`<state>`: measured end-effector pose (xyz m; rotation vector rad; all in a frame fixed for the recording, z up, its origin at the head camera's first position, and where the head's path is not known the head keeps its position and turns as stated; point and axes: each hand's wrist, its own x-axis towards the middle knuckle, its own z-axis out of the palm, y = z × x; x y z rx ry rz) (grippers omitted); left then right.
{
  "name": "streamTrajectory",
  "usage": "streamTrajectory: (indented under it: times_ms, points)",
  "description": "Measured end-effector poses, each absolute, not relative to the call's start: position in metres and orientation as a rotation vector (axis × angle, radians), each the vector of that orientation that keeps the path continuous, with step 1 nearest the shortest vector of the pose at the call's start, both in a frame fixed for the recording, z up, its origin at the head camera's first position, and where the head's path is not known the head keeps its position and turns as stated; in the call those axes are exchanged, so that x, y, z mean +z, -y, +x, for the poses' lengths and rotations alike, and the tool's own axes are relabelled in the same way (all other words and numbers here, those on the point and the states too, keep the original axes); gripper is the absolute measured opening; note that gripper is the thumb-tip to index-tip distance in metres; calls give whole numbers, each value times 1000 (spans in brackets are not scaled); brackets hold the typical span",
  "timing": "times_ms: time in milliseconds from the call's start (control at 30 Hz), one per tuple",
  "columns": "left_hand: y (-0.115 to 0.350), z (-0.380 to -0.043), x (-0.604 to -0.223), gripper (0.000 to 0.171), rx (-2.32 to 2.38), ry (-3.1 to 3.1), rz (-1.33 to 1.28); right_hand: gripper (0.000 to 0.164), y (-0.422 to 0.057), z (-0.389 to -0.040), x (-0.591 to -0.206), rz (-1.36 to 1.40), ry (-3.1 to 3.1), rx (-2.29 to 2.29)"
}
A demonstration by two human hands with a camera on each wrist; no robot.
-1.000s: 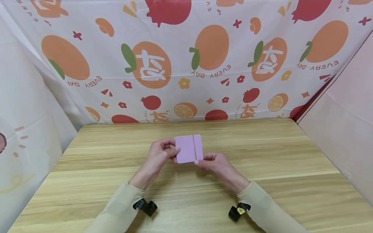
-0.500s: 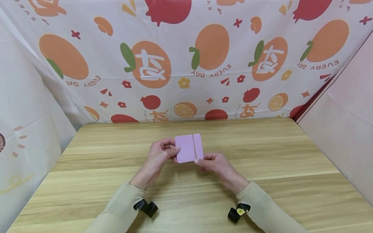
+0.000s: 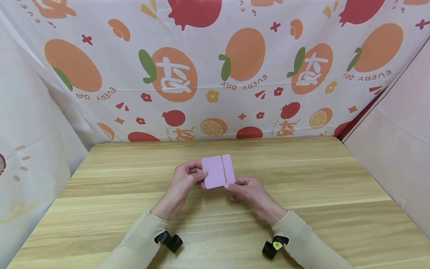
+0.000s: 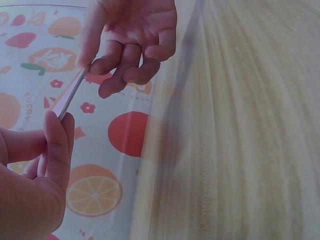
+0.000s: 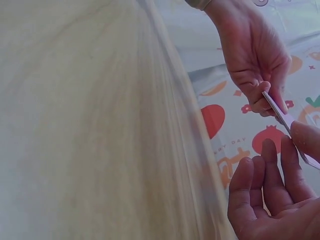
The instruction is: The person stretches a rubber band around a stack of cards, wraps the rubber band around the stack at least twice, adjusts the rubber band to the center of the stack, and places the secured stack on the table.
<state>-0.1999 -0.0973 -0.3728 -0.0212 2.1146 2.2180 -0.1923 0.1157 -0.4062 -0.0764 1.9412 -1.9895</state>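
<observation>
A thin lilac square (image 3: 213,172) with rounded corners is held between both hands, in the middle of the head view. A narrow brown stripe runs down near its right side; its exact kind is unclear. My left hand (image 3: 183,179) pinches the left edge, thumb on top. At the lower right corner, my right hand (image 3: 252,192) grips it between thumb and fingers. Seen nearly edge-on in the left wrist view, the square (image 4: 67,97) looks flat and slim. In the right wrist view the other fingers of my right hand (image 5: 280,200) spread loosely below it.
A wooden table (image 3: 302,231) lies beneath the hands. Behind its far edge hangs a white fruit-print cloth (image 3: 211,67), with pale cloth panels at left and right. Each wrist carries a black strapped camera (image 3: 173,242).
The lilac square has tilted very slightly anticlockwise. Both hands keep their grips and stay almost in place.
</observation>
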Motion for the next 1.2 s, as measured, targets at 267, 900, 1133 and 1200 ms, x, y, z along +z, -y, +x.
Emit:
streamTrajectory:
  times_ms: [267, 900, 1133, 1200]
  points:
    - [94, -199, -374, 6, 2224, -2098, -7, 34, -113, -191, -409, -69, -1930, -2007]
    - [97, -202, -377, 8, 2192, -2106, 18, 41, -111, -190, -414, -162, -1873, -1994]
    - [99, -201, -377, 11, 2168, -2123, 12, 41, -113, -190, -414, -189, -1892, -1968]
    - [100, -201, -377, 12, 2156, -2126, 15, 45, -114, -190, -413, -209, -1925, -1951]
